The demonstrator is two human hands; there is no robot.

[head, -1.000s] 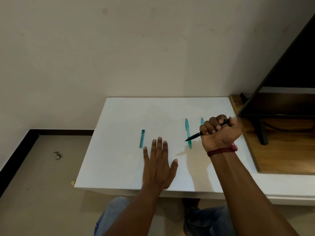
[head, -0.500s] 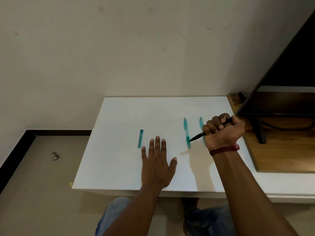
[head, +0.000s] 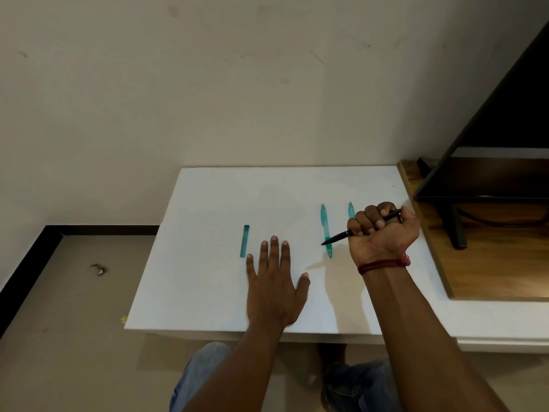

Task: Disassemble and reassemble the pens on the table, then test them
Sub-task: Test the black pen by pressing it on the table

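Spanning the foreground, a white table point(head: 208, 203) is seen. The left hand point(head: 274, 281) lies flat, fingers spread, empty. The right hand point(head: 381, 233) is fisted around a black pen point(head: 338, 237), tip pointing left across a teal pen point(head: 326, 230) lying front-to-back, nearer that hand.

One head-worn view looks forward and down, near the white table point(head: 208, 203) (wide-angle).
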